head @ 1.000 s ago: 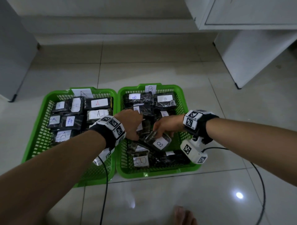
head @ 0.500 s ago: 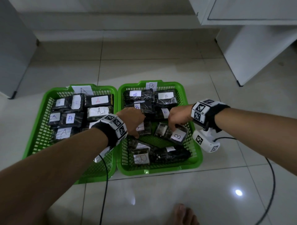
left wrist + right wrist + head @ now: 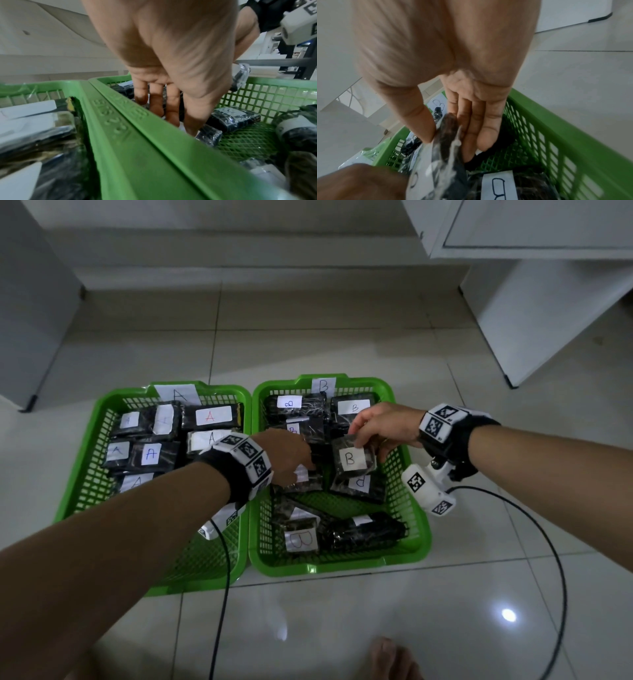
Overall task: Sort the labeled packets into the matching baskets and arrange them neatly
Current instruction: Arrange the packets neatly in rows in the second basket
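Nearest the wearer, in the green plastic mesh basket tagged B (image 3: pixel 416 537), a black plastic-wrapped packet with a red B on its white label (image 3: pixel 301 537) lies skewed beside a dark rolled packet (image 3: pixel 364 531); these would best be squared up last, once the rows behind them are set. Further in, the black film-wrapped packet with a white B label (image 3: pixel 352 458) is pinched at its upper edge between thumb and fingers of the right hand (image 3: pixel 380 426), lifted just above an upside-down B packet (image 3: pixel 359 484). The left hand (image 3: pixel 291 455) is reached down among the packets beside it with fingers extended (whether anything is gripped cannot be told). The held packet should be lowered flat, label up and letter upright, into the row against the far packets (image 3: pixel 352 407), while the neighbours are kept from sliding by the left hand. The slick film is likely to slip, so the pinch should be released only once the packet is seated. To the left, the green plastic mesh basket tagged A (image 3: pixel 85 484) already holds its A packets (image 3: pixel 150 453) in fair order
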The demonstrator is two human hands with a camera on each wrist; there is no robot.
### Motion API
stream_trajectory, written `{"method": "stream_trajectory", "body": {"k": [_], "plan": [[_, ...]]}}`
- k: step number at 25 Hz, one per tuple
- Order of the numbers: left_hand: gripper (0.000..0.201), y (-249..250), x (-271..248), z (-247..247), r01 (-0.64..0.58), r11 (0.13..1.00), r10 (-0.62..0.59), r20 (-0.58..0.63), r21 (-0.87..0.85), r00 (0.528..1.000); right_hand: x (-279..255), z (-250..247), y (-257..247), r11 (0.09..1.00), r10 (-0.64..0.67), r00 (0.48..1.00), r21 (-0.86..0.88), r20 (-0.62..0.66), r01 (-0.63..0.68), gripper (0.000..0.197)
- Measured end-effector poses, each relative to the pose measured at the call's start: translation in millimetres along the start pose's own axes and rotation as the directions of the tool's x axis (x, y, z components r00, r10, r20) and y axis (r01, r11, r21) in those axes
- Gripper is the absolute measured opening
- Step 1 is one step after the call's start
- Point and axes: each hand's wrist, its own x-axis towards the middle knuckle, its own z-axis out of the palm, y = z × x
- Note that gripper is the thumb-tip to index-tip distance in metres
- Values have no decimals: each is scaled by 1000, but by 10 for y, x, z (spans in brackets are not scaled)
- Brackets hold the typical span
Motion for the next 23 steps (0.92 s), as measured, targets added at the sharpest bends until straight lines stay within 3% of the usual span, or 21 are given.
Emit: {"method": "stream_trajectory", "body": {"k": [2, 4, 7, 9, 11, 12, 14, 15, 16, 17, 19, 20, 21, 23], "plan": [[40, -68, -1, 12, 25, 996, -27, -15, -91, 1000, 3, -13, 34, 1000, -7, 1000, 12, -21, 7, 24], [30, -140, -38, -10, 36, 965, -82, -170, -261, 982, -2, -25, 43, 998, -6, 997, 66, -72, 11, 20], [18, -233, -114, -109, -32, 794, -241, -363, -607, 900, -23, -41, -4, 956, -4, 992, 290, -130, 42, 14], [27, -208, -145, -196, -82, 642, -302, -349, -763, 887, -14, -37, -55, 903, -24, 996, 425, -89, 60, 19], [43, -127, -139, -270, -109, 480, -299, -279, -871, 913, -10, 1, -93, 898, -53, 998, 437, -26, 59, 26], [47, -96, -132, -289, -115, 425, -286, -254, -898, 924, -10, 36, -102, 900, -67, 998, 431, -3, 61, 26], [46, -110, -126, -282, -89, 406, -290, -220, -910, 931, -3, 110, -75, 913, -55, 998, 405, -10, 55, 21], [45, -146, -132, -273, -55, 409, -316, -198, -911, 928, -17, 154, -47, 947, -36, 999, 319, -40, 47, 17], [44, -200, -137, -257, -20, 402, -355, -176, -916, 918, -31, 186, -11, 992, -41, 996, 117, -78, 50, 15], [43, -259, -142, -233, 8, 385, -395, -156, -923, 905, -38, 206, 31, 979, -80, 993, -195, -91, 61, 14], [42, -345, -165, -191, 23, 341, -440, -138, -940, 887, -69, 299, 76, 705, -160, 987, -701, -8, 108, 22], [42, -369, -180, -170, 14, 320, -442, -136, -947, 886, -89, 375, 82, 571, -181, 983, -810, 38, 136, 30], [42, -380, -191, -145, -3, 297, -436, -138, -955, 889, -92, 449, 91, 507, -188, 980, -849, 63, 152, 35], [40, -372, -209, -90, -19, 293, -425, -148, -956, 893, -69, 540, 107, 492, -199, 976, -852, 93, 182, 54]]}}
